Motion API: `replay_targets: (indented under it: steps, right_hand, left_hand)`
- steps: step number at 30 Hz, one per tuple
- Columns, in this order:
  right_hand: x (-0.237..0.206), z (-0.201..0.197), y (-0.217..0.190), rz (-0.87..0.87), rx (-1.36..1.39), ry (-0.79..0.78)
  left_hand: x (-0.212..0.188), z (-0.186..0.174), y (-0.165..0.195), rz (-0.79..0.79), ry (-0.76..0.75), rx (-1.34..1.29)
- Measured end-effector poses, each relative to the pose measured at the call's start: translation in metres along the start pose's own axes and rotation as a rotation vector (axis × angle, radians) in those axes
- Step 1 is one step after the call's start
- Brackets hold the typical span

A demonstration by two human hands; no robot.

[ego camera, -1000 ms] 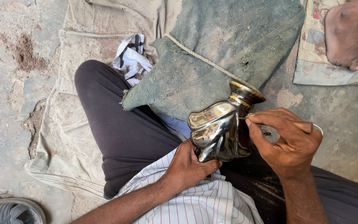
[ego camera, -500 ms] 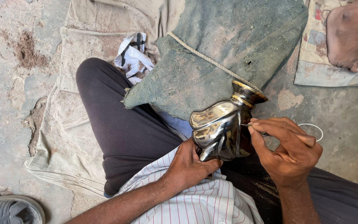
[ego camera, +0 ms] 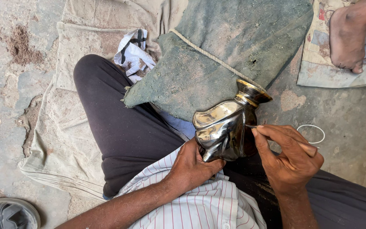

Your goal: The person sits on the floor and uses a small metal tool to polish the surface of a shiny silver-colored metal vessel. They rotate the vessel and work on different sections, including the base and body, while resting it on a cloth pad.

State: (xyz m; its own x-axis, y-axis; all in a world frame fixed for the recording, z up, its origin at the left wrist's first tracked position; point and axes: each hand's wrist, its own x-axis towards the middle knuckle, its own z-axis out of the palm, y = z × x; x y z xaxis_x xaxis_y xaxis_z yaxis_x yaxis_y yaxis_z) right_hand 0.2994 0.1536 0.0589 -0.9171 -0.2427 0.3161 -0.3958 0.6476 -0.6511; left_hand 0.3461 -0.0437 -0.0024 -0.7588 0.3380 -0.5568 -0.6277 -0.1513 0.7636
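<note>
Left hand clamps the slick, rigid brass vase at its base, six o'clock; right hand pinches a thin tool.

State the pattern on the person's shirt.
The shirt is white with thin red stripes, seen in the head view.

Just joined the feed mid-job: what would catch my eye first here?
The shiny dented metal vase at centre, steadied from below by the left hand. The right hand holds a thin pointed tool against its side. A dusty green sack lies behind, and another person's bare foot is at top right.
</note>
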Motion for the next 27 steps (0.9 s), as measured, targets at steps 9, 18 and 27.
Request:
replay_targets:
  steps: [9,18,27]
  right_hand:
    - [0.0021,0.0000,-0.0015,0.001,-0.027,-0.006]
    - [-0.0009,-0.0033,0.0047,-0.047,0.016,-0.029]
    - [-0.0059,-0.0039,0.0053,-0.036,0.028,-0.032]
  left_hand:
    - [0.0011,0.0002,-0.0019,0.023,0.013,0.036]
    - [0.0011,-0.0003,-0.0050,0.053,0.014,0.042]
    - [0.0007,-0.0008,-0.0065,0.056,0.016,0.025]
